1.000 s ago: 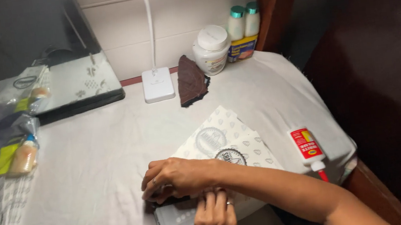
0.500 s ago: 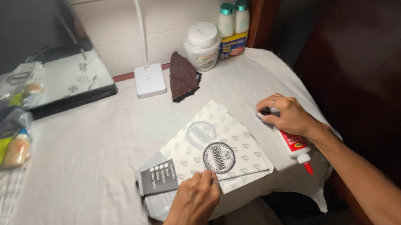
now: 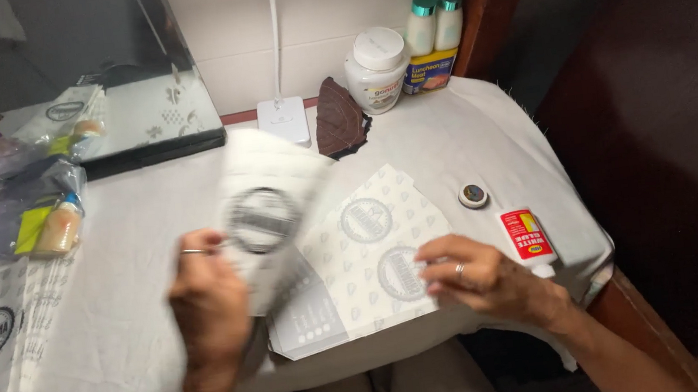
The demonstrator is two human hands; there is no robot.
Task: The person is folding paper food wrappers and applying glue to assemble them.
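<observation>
A printed paper sheet (image 3: 267, 210) is lifted, blurred, above the cloth-covered table (image 3: 137, 334), pinched in the left hand (image 3: 208, 304). The right hand (image 3: 481, 277) presses flat, fingers spread, on another printed sheet (image 3: 365, 255) beside a glue bottle (image 3: 527, 239) and a small round cap (image 3: 472, 196).

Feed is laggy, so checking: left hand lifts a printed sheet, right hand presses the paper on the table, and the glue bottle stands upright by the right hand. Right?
Not quite. In the head view the glue bottle lies flat on the table beside the right hand. The left hand lifts the sheet, and the right presses the paper.
</observation>
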